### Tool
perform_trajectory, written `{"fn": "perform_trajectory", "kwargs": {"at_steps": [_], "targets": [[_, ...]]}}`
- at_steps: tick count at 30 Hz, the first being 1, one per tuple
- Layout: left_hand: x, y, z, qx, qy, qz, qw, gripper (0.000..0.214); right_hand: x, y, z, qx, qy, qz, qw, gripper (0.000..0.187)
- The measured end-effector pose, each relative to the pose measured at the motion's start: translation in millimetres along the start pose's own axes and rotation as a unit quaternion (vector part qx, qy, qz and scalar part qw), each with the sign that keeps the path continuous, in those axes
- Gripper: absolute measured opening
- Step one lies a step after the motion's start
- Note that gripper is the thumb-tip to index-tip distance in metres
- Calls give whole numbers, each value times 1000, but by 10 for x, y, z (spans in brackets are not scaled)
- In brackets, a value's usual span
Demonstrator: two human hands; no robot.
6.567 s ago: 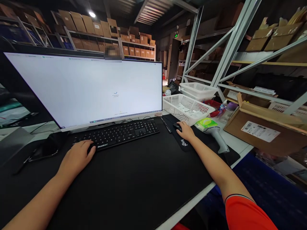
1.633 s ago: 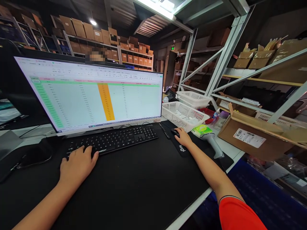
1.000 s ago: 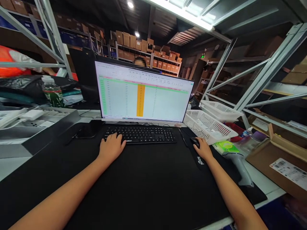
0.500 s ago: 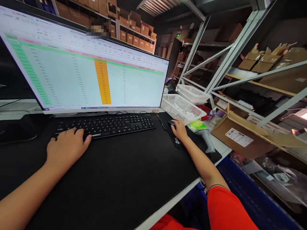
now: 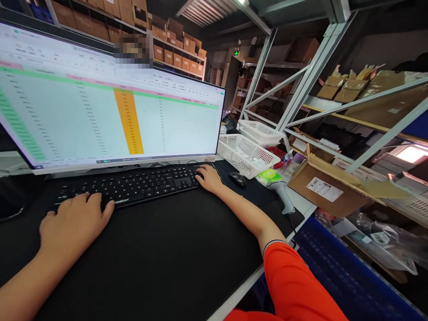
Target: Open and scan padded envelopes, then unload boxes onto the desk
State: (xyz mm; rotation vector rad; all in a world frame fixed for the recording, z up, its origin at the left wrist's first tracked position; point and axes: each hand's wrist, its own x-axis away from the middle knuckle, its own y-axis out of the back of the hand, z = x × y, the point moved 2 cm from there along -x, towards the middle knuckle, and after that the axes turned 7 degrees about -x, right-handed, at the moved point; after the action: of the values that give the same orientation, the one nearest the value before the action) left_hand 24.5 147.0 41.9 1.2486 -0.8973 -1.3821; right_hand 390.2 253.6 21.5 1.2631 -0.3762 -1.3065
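A black keyboard point(image 5: 147, 183) lies on a dark desk mat point(image 5: 150, 249) below a wide monitor point(image 5: 180, 129) that displays a spreadsheet with an orange column. My left hand point(image 5: 75, 218) rests open at the keyboard's left end, fingertips over its keys and thumb near its front edge. At the other end, my right hand point(image 5: 210, 178) has its fingers stretched over the rightmost keys, holding nothing. The black mouse point(image 5: 237, 179) sits free on the mat, a short way right of my right hand.
White perforated baskets point(image 5: 245, 154) stand right of the monitor. Before them are a green packet point(image 5: 269, 177) and a grey handheld scanner point(image 5: 283, 196). An open cardboard box point(image 5: 329, 187) is beyond the desk's right edge, under metal shelving point(image 5: 309, 76). A blue bin point(image 5: 337, 263) is lower right.
My right hand has left the mouse and moved left onto the right end of the keyboard. My left hand stays at the keyboard's left end. The view has shifted slightly right.
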Motion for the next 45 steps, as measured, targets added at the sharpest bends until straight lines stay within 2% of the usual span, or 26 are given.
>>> {"fn": "perform_trajectory", "kwargs": {"at_steps": [4, 13, 20, 27, 33, 38, 42, 45], "targets": [[-23, -10, -1, 6, 11, 4, 1000, 64, 45, -26, 19, -6, -7, -26, 1000, 31], [-29, -73, 4, -9, 6, -8, 1000, 65, 65, -68, 49, 0, 5, -5, 1000, 33], [-13, -66, -2, -25, 6, -15, 1000, 64, -23, -1, -33, -53, -31, -4, 998, 53], [-23, -49, -6, -8, 5, -15, 1000, 62, 89, 13, -2, -20, 30, -29, 999, 22], [30, 26, -50, -5, 8, -16, 1000, 55, 130, -50, 11, -26, 52, -36, 998, 22], [79, 34, -73, -2, 30, -35, 999, 49, 139, -98, -33, -4, 53, -39, 998, 30], [97, 4, -68, 0, 38, -40, 999, 46, 121, 98, -61, 52, 54, -42, 996, 32], [99, -6, -69, 3, 39, -43, 998, 44, 104, 378, -219, 88, 3, -63, 994, 27]]}}
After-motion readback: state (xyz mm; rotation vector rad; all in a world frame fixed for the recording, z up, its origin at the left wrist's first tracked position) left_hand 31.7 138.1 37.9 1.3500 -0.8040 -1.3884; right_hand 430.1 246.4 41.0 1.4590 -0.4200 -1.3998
